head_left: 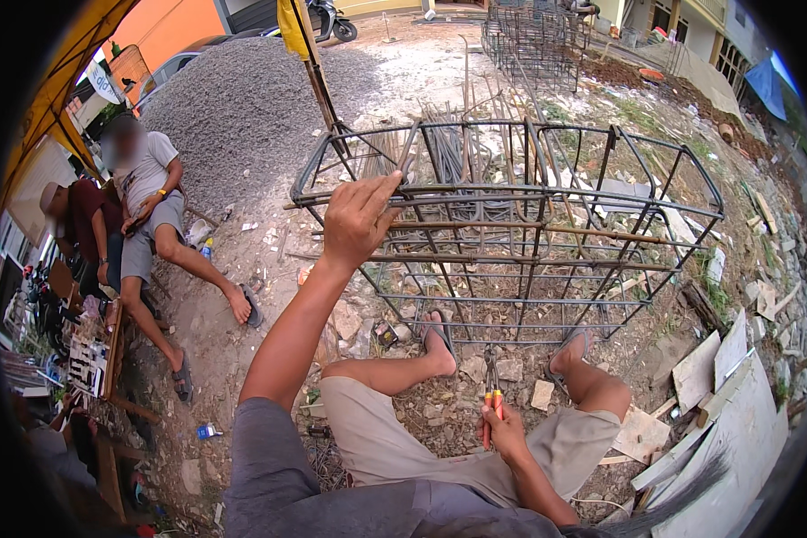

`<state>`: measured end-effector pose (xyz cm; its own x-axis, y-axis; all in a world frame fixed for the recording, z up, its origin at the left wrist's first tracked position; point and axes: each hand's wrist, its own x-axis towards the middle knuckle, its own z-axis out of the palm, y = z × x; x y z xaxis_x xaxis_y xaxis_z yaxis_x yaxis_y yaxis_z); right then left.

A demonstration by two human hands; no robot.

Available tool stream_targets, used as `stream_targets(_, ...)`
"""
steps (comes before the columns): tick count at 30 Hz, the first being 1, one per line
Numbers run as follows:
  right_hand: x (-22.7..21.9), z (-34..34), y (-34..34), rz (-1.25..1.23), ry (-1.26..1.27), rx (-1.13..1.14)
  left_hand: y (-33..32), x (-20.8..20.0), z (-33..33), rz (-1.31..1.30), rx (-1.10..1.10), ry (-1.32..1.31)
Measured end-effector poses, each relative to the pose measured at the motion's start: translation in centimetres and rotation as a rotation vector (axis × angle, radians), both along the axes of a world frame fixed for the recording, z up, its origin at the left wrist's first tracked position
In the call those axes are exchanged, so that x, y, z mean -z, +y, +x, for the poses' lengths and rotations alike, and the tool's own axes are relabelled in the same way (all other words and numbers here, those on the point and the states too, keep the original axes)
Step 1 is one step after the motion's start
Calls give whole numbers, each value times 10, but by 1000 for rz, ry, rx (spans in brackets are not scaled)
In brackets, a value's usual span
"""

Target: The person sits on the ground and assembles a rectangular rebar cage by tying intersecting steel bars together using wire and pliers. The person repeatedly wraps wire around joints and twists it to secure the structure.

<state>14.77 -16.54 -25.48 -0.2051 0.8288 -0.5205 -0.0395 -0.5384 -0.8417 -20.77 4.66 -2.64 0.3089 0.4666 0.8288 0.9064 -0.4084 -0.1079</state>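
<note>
A long rebar cage (529, 224) of dark steel bars and rectangular stirrups lies across the ground in front of me. My left hand (360, 215) is at the cage's left end, touching the upper bars, its fingers stretched out toward the far right. Low between my knees, my right hand (508, 432) is closed around the red and yellow handles of a pair of pincers (492, 394). Their metal jaws point away from me, just short of the cage's near lower bar. My feet stand on either side, close to that bar.
Loose rods (448, 148) lie behind the cage, and another cage (533, 45) stands farther back. A gravel heap (242, 99) rises at the far left. Two people sit by a cluttered table (108, 350). Broken boards (717, 421) lie at right. A pole (309, 67) stands beyond my left hand.
</note>
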Motion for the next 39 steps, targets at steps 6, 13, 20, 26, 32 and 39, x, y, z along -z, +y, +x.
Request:
stream_targets(6, -1, 1, -6, -2, 0, -5, 3, -33, 1, -391, 11, -342)
stream_targets(13, -37, -21, -7, 39, 25, 34, 2, -50, 0, -637, -96, -353)
stream_targets(20, -55, -45, 4, 710, -345, 117, -12, -41, 0, -605, -41, -405)
stream_targets(26, -81, -51, 11, 635, -326, 73, -23, -31, 4, -444, -63, -362)
stream_targets(32, -27, -44, 20, 488, -372, -39, -18, -33, 6, -451, -53, -303)
stream_targets(39, -29, -47, -17, 142, -91, 30, -20, -30, 4, -416, -10, -333)
